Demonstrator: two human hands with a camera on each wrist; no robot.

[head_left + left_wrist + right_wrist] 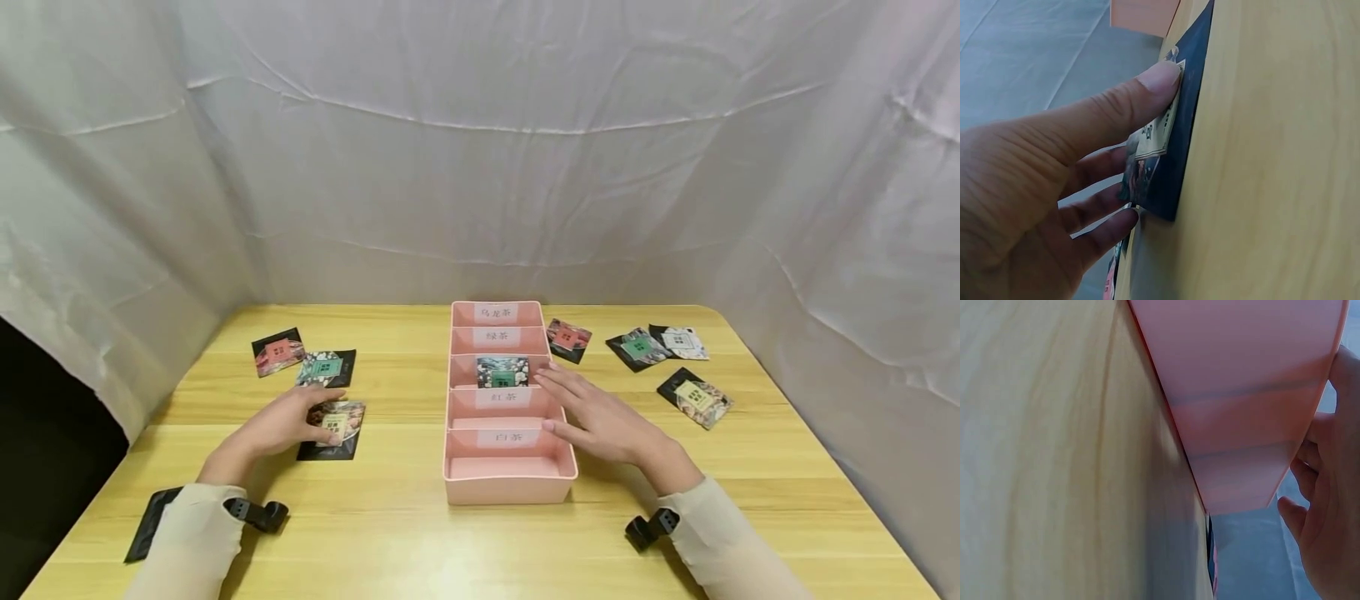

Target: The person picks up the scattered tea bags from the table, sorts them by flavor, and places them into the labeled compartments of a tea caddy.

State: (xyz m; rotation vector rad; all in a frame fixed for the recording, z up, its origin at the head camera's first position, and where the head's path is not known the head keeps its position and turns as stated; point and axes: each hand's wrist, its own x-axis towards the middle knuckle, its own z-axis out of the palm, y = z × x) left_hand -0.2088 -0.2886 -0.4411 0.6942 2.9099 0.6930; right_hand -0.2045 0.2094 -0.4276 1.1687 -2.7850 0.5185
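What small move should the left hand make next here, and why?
Probably lift the yellow-labelled packet slightly: the left hand has its thumb on the label and fingers around the far edge, and the packet is right down at the table. The pink box stands nearby with the right hand at its rim.

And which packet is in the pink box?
The green-labelled packet in the middle compartment of the pink box; the other packets in view are outside it.
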